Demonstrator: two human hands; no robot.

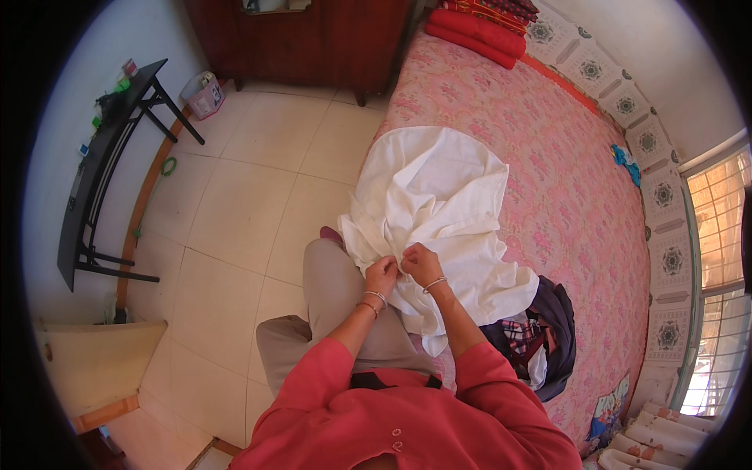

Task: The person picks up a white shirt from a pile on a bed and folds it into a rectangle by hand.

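Observation:
A white cloth garment (435,170) lies crumpled over the near edge of the bed, its lower folds reaching my lap. My left hand (383,275) pinches gathered fabric near the middle of its near side. Almost touching it, my right hand (422,264) grips the same gathered part between thumb and fingers. The small spot between my fingertips is hidden. To the right of the garment sits a heap of dark clothes (555,329), with a plaid piece (520,332) and a white piece (537,369) showing inside.
I sit on the bed's edge; a pink floral bedspread (564,229) covers the bed. Folded red bedding (476,35) is stacked at the far end. A narrow black table (111,135), a waste basket (203,97) and a wooden cabinet (305,44) stand around the tiled floor (235,211).

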